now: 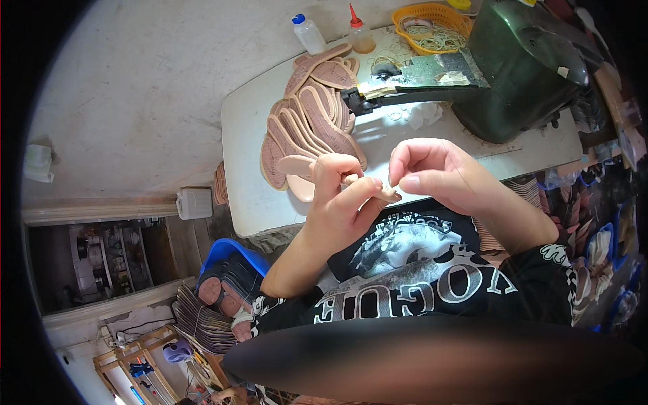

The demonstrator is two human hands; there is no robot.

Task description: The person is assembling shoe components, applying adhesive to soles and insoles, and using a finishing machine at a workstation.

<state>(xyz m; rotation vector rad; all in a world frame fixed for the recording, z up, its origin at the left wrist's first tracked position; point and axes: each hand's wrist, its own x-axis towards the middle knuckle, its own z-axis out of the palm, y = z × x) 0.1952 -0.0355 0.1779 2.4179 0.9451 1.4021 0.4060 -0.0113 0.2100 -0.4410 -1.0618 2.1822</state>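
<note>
My left hand [337, 192] is closed around a tan shoe insole [295, 165], held above the near edge of the table. One rounded end sticks out left of the fist, and the other end bends up past the fingertips. Close to that bent end, my right hand [435, 175] has its thumb and index finger curled toward each other. Anything between those fingertips is too small to make out. Behind my left hand, a fanned pile of insoles [297, 128] with brownish-pink faces and pale edges lies on the white table [246, 202].
A dark green sewing machine [520, 74] with a long arm reaches over the table. Beyond it stand a yellow basket [432, 13], a red-tipped bottle [361, 37] and a blue-capped bottle [309, 34]. Lower left, a blue bin [233, 253] holds stacked pieces.
</note>
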